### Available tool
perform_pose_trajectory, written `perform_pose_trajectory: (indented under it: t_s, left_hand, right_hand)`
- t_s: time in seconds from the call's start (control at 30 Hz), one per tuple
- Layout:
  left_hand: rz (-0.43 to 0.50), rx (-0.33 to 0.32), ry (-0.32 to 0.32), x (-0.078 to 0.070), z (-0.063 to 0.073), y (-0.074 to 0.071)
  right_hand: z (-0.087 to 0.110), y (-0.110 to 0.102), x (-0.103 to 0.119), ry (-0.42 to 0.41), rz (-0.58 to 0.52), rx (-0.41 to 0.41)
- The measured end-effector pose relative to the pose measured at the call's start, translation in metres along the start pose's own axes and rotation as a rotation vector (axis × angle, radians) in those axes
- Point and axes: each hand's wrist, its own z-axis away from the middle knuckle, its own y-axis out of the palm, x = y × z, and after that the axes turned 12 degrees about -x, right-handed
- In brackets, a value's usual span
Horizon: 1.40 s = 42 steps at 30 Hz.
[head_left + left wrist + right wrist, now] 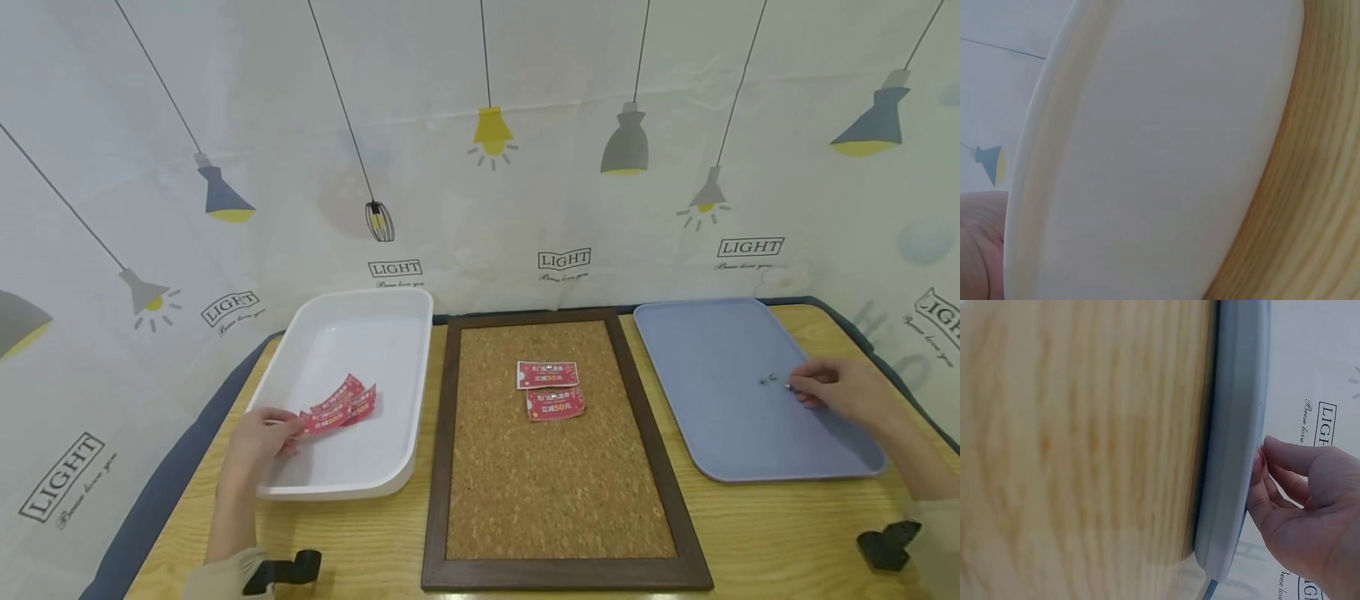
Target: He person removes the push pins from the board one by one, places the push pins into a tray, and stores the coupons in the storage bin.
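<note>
In the head view, my left hand (264,433) pinches the near end of a red paper coupon (324,423) inside the white tray (341,473). Other red coupons (351,388) overlap it there. Across the table, my right hand (836,388) has thumb and fingertips together over the blue-grey tray (720,375), pinching a small dark pushpin (791,387). Beside those fingertips lie a few more tiny pins (769,379). The tray's rim hides part of the right fingertips in the right wrist view; in the left wrist view only a bit of hand (982,247) shows.
Between the trays lies a cork board (555,492) with a dark wooden frame. Two red coupons (553,405) are on it, one above the other, each with a small shiny pin at its top. A printed cloth (480,200) hangs behind the wooden table (367,546).
</note>
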Motion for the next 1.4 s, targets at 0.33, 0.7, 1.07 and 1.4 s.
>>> perform_pose_trajectory:
  t_s: [0.33,0.7,1.07,1.4]
  left_hand:
    - [0.031,-0.006,0.012,-0.006,0.0,-0.006]
    - [0.065,-0.064,0.064,-0.019,0.01,-0.009]
    - [0.116,-0.055,0.118,-0.04,0.023,-0.006]
    - [0.14,0.014,0.236,-0.068,0.041,0.005]
  right_hand:
    - [0.002,-0.005,0.001,0.035,0.004,-0.041]
    - [0.007,-0.01,0.02,-0.012,0.046,-0.08]
    - [0.005,-0.012,0.046,-0.066,-0.017,-0.039]
    - [0.006,-0.001,0.074,-0.157,-0.12,-0.034]
